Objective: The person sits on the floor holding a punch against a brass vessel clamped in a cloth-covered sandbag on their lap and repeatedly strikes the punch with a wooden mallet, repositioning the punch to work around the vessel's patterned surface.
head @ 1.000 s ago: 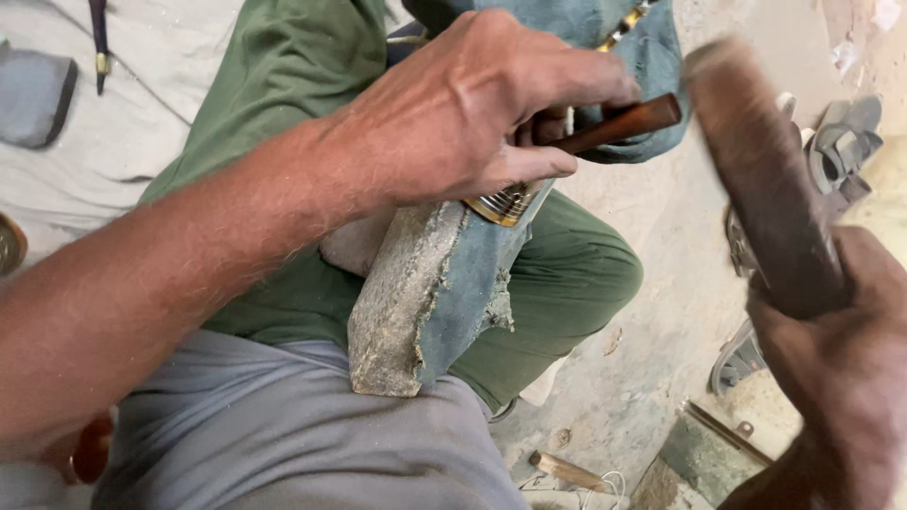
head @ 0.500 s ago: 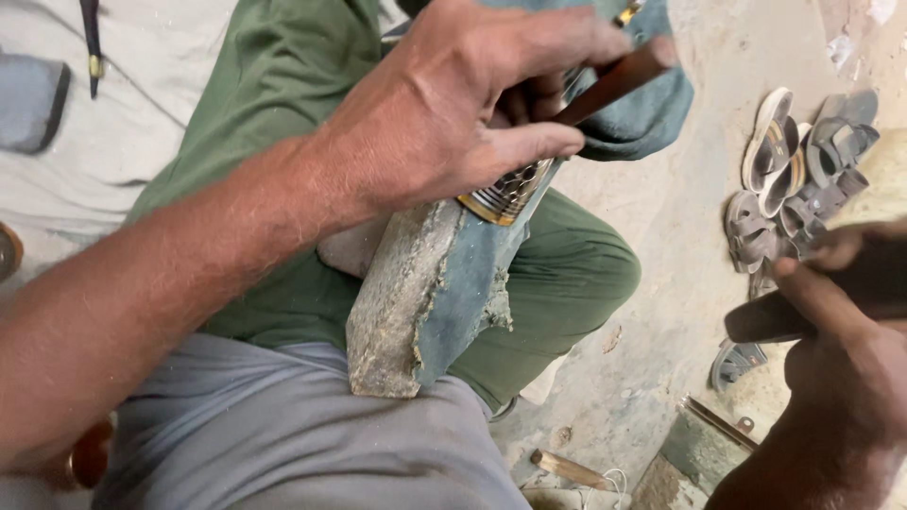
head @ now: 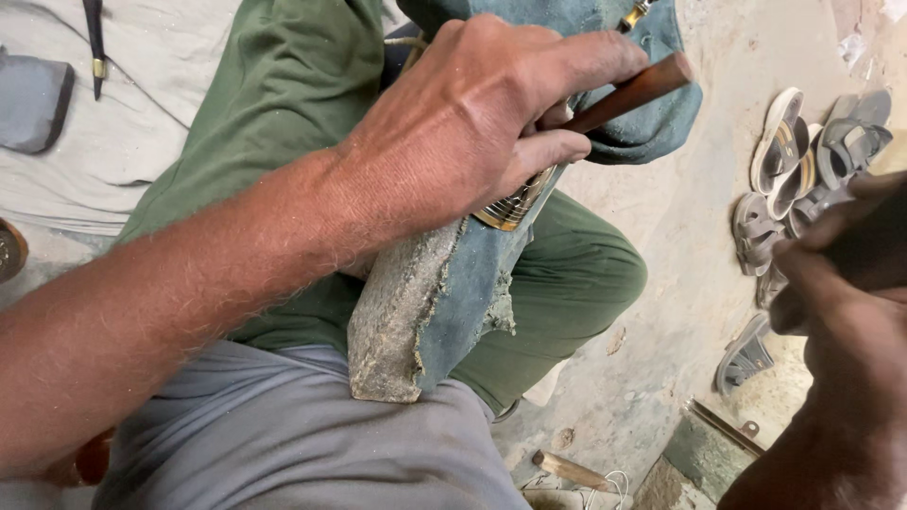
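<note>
- Since half a second ago the right hand has risen a little at 3 o'clock, and its dark, blurred striking tool now sits higher against the heap of sandals — the left hand has not shifted.
- The left hand is curled shut around a wooden-handled tool, handle pointing to 2 o'clock, tip hidden under the fingers.
- That tip seems to bear on a small ribbed brass piece at the centre, lying on a denim-covered block propped across the knees.
- The right hand is closed round its tool — how tightly I cannot tell through the blur.
- To strike well, I judge: keep the handle steady at one angle, thumb clear of its end, and land short, square blows.
</note>
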A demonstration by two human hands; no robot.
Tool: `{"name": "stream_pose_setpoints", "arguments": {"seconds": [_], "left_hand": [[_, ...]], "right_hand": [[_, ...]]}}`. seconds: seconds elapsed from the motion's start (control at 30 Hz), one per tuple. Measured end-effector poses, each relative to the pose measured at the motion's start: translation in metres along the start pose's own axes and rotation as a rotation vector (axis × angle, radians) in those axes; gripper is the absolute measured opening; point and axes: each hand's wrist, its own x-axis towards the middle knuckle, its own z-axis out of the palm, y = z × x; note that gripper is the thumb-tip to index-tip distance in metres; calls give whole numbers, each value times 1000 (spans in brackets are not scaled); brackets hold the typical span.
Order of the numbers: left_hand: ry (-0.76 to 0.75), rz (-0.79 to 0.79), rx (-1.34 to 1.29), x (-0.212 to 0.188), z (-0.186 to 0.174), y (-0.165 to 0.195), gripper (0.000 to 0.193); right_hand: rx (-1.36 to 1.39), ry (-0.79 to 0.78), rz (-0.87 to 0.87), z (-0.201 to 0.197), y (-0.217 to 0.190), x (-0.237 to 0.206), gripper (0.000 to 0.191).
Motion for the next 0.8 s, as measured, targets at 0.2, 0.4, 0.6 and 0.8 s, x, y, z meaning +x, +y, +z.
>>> {"name": "stream_pose_setpoints", "arguments": {"seconds": [0.2, 0.4, 0.6, 0.8], "left_hand": [[-21, 44, 4, 6, -4, 2, 54], [-96, -91, -72, 9, -4, 3, 41], [-10, 60, 4, 5, -6, 0, 49], [-51, -6, -73, 4, -5, 0, 50]], "right_hand": [[-1197, -426, -694, 1, -2, -23, 39], [-1185, -417, -654, -1, -1, -12, 41], [-1181, -467, -697, -18, 2, -7, 35], [-1430, -579, -882, -20, -5, 0, 34]]}}
